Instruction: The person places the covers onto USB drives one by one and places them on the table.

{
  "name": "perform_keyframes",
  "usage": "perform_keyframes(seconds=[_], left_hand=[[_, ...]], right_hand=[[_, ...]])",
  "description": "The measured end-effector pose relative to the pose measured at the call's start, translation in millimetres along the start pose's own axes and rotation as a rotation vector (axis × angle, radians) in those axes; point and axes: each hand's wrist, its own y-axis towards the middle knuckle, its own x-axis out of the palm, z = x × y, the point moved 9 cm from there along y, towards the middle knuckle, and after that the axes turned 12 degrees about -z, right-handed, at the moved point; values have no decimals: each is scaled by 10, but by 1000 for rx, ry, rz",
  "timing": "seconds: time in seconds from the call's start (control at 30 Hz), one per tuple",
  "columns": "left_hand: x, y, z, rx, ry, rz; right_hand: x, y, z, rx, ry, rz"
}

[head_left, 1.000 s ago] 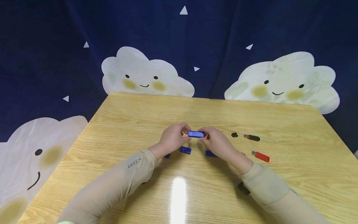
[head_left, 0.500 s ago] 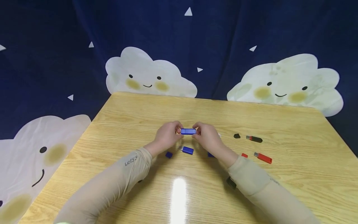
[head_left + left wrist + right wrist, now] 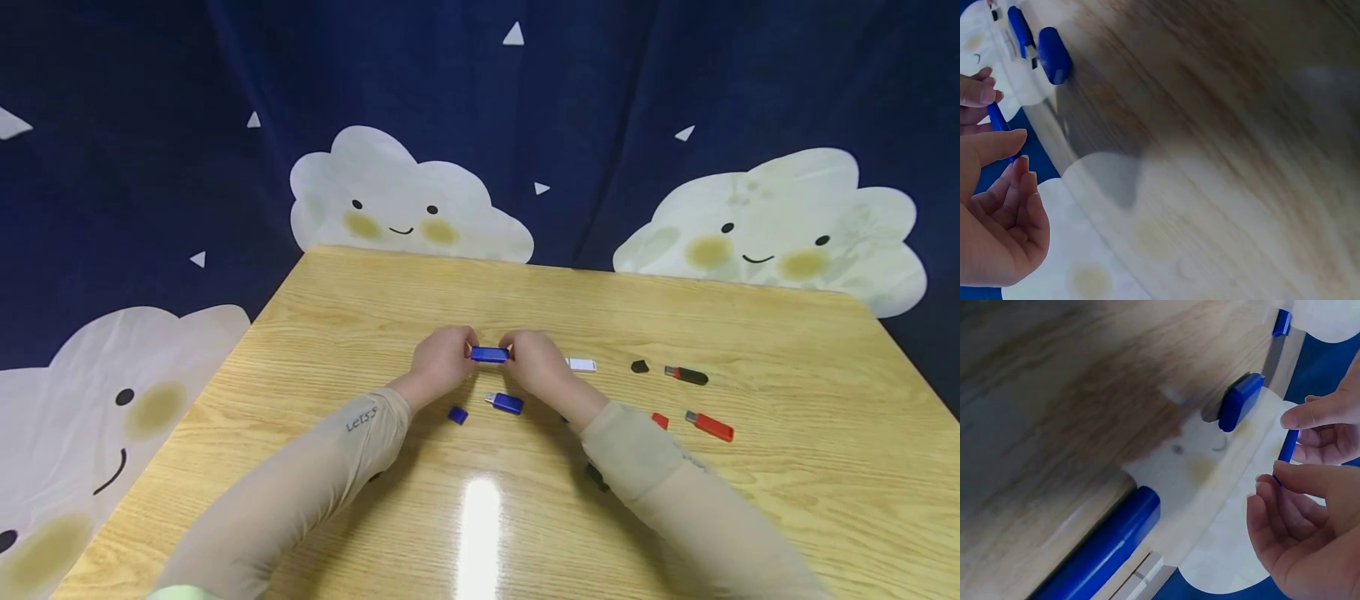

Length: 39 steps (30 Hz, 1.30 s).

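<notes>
Between my hands, above the table, a blue USB stick (image 3: 490, 354) lies level, with no metal plug showing. My left hand (image 3: 441, 360) pinches its left end between thumb and fingers, and my right hand (image 3: 537, 363) pinches the right end. Both grips show in the right wrist view, where the stick (image 3: 1288, 447) appears as a thin blue bar. Below it on the table lies another blue USB stick (image 3: 507, 403), its metal plug bare and pointing left. A small blue cap (image 3: 457, 414) sits to the left of that stick.
A white stick (image 3: 582, 365), a black cap (image 3: 639, 367) and a black-and-red USB stick (image 3: 686, 375) lie to the right. Nearer are a red cap (image 3: 660, 421) and a red USB stick (image 3: 710, 426). A black object (image 3: 596, 477) is partly hidden by my right forearm.
Both hands have moved left in the view with the blue USB stick, still gripping its two ends. The white stick has come out from behind my right hand.
</notes>
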Motion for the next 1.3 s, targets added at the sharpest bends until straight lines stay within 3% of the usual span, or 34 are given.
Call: perform_keyframes(seconds=[0.17,0.53,1.3], left_hand=[[17,28,-34,5,46,19],[60,64,-76,-3,98,6],[154,94,-137,-11,106,-32]], right_hand=[[15,41,-65,-26,-51,20],[84,120,-65,-5,-56,-14],[262,255,-58,40,-127,-125]])
